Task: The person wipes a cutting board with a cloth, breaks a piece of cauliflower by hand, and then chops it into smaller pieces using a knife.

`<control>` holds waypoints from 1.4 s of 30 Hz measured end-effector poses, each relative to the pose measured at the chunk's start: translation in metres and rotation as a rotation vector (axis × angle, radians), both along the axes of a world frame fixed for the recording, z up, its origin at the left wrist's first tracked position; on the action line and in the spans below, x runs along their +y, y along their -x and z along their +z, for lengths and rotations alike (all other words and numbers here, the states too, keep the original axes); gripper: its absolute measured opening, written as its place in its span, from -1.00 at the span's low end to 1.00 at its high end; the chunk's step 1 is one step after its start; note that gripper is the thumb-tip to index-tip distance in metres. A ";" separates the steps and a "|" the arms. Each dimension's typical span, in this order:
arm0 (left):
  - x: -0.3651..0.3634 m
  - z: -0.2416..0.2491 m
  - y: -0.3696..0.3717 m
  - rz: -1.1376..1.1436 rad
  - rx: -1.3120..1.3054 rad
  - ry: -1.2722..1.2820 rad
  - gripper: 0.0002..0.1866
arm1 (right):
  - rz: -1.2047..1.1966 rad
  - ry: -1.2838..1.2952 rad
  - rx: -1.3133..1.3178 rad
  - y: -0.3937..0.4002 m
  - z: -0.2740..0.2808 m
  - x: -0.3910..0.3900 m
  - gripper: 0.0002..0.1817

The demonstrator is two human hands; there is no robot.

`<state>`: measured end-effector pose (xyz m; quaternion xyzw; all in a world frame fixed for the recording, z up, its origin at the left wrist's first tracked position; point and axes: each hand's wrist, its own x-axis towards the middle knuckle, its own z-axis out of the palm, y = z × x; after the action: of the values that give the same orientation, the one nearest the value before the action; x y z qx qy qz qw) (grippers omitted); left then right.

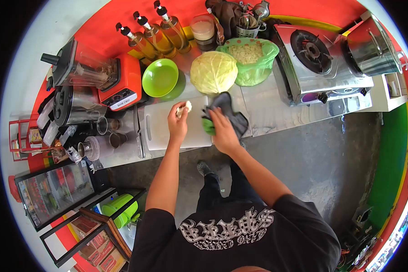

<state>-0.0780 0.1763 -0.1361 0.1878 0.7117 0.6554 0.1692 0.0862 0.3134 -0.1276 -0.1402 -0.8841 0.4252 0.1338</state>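
Observation:
My left hand [177, 123] is closed over the white cutting board, pinching a small white lumpy piece [184, 109] whose kind I cannot make out. To its right, my right hand [223, 131] is closed on a dark grey cloth [233, 113] with a green part by the fingers. The cloth overlaps the right side of the cutting board [156, 136] and the steel counter. Just behind the hands sits a whole cabbage [213, 72]. A green bowl [160, 78] stands behind the board on the left.
A green plastic bag [254, 68] of pale chopped pieces adjoins the cabbage. At right stands a gas stove [322, 59] with a steel pot [374, 47]. Pump bottles [161, 38] line the back wall. A red blender [120, 84] is at left; a knife [139, 136] lies beside the board.

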 end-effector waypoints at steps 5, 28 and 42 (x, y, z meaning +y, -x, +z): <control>-0.032 -0.034 -0.019 0.166 0.105 0.112 -0.75 | 0.031 -0.325 -0.138 0.056 -0.012 -0.003 -0.21; -0.034 -0.025 -0.028 0.177 0.271 0.132 -0.80 | -0.636 0.506 0.232 -0.097 -0.013 0.082 -0.46; -0.017 -0.019 -0.047 0.135 0.296 0.194 -0.80 | -0.356 -0.548 -0.347 -0.002 -0.030 0.093 -0.08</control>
<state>-0.0312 0.1595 -0.1554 0.2168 0.7997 0.5588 0.0354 0.0883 0.4066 -0.1581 -0.3207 -0.9365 0.1126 0.0865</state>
